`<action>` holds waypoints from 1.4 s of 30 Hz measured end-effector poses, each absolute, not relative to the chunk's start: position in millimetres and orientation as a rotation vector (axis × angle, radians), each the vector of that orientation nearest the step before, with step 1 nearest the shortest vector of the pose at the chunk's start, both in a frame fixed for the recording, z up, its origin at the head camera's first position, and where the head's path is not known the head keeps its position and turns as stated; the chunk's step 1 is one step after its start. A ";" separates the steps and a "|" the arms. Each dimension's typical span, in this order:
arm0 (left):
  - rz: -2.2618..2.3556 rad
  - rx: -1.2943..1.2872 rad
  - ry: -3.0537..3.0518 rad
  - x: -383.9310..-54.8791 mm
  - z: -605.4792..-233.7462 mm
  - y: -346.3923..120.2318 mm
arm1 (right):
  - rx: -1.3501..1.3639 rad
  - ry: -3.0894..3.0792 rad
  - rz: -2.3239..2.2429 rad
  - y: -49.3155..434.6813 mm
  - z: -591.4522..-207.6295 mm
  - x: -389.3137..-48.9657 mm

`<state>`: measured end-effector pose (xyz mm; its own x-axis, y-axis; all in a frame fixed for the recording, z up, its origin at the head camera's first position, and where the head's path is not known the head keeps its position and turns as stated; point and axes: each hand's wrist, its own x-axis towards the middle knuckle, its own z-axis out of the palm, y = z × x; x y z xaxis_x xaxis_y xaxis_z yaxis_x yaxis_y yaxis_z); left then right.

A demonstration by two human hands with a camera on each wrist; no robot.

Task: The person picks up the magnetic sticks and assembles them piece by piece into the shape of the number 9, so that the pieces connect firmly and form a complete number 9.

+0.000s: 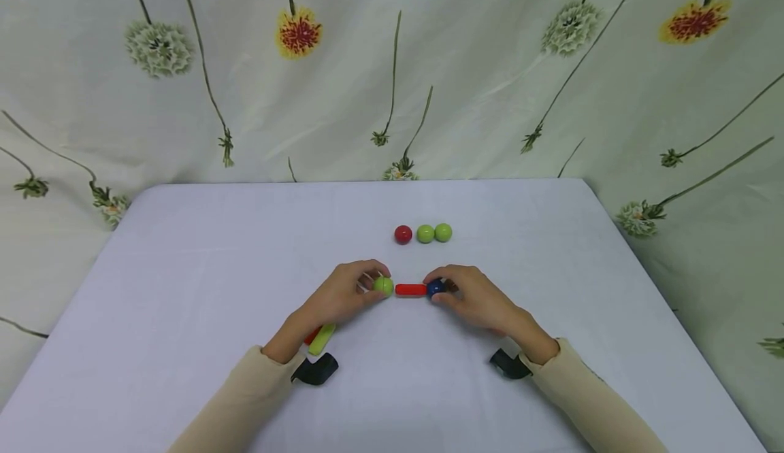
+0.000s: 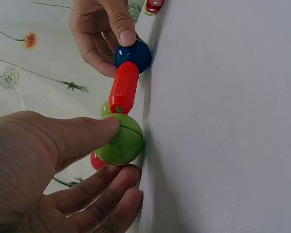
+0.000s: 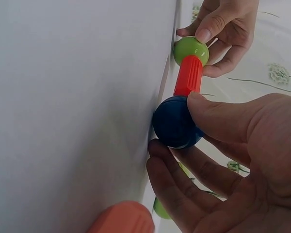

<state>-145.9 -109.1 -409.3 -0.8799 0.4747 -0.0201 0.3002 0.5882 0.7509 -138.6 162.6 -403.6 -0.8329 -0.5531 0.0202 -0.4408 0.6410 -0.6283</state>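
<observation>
Between thumb and fingers, my left hand (image 1: pixel 349 291) pinches a light green ball (image 1: pixel 384 286). Opposite it, my right hand (image 1: pixel 474 294) holds a dark blue ball (image 1: pixel 435 288) the same way. A ridged red rod (image 1: pixel 410 290) lies in line between the two balls. One end of the rod meets the blue ball (image 2: pixel 133 56). Its other end points at the green ball (image 2: pixel 120 140), with a narrow gap between them in the head view.
Behind the hands a red ball (image 1: pixel 403 235) and two green balls (image 1: pixel 425 234) sit in a row. A yellow-green rod (image 1: pixel 322 339) and a red piece (image 1: pixel 312 335) lie by the left wrist. An orange-red rod (image 3: pixel 123 218) lies near the right wrist on the white table (image 1: pixel 214 269).
</observation>
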 end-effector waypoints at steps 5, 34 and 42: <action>1.173 0.658 2.606 -144.9 -410.3 -108.4 | -0.812 2.689 -0.961 162.7 -403.4 -139.7; 1.176 0.677 2.652 -140.2 -414.2 -106.6 | -0.765 2.742 -0.947 160.6 -401.3 -141.7; 1.185 0.649 2.663 -137.1 -413.9 -106.9 | -0.768 2.740 -0.941 159.9 -401.8 -141.7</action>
<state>-137.1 -106.9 -413.9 -0.8942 0.4464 0.0335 0.3238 0.5932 0.7370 -141.7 159.9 -401.8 -0.8589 -0.5114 0.0283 -0.4208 0.6731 -0.6082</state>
